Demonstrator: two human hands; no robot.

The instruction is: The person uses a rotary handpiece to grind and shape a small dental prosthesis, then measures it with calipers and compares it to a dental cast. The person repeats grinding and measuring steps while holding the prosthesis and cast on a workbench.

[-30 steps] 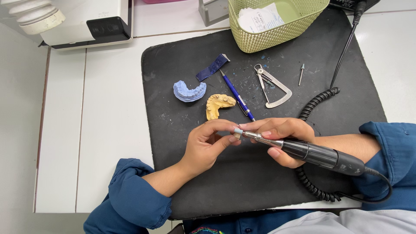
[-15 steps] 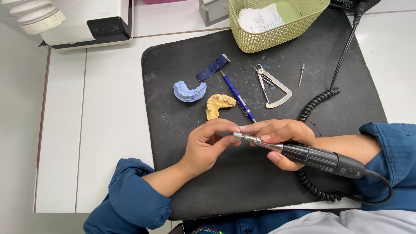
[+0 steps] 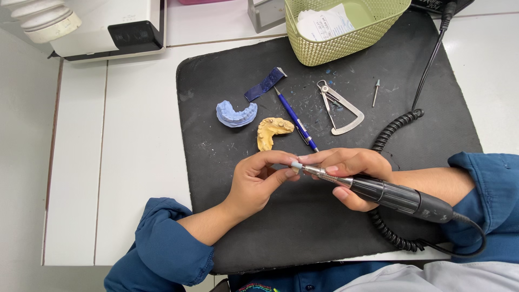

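My right hand [image 3: 348, 167] grips a black rotary handpiece [image 3: 397, 197] like a pen, its metal nose pointing left. A small pale grinding tip [image 3: 295, 165] on the nose touches the fingertips of my left hand [image 3: 259, 178], which pinch something small that I cannot make out. Both hands hover over the near middle of a black mat [image 3: 216, 92]. Just beyond them lie a yellow dental cast [image 3: 271, 132] and a blue dental cast [image 3: 235, 113].
On the mat lie a blue pen [image 3: 294, 119], a dark blue strip [image 3: 264, 84], a metal caliper [image 3: 339, 108] and a loose bur [image 3: 376, 92]. A green mesh basket [image 3: 346, 40] stands at the back. A coiled black cable [image 3: 392, 132] runs along the right. A white machine [image 3: 108, 30] sits at the back left.
Both hands have stayed in almost the same spot. The handpiece tip has shifted slightly left against my left fingertips.
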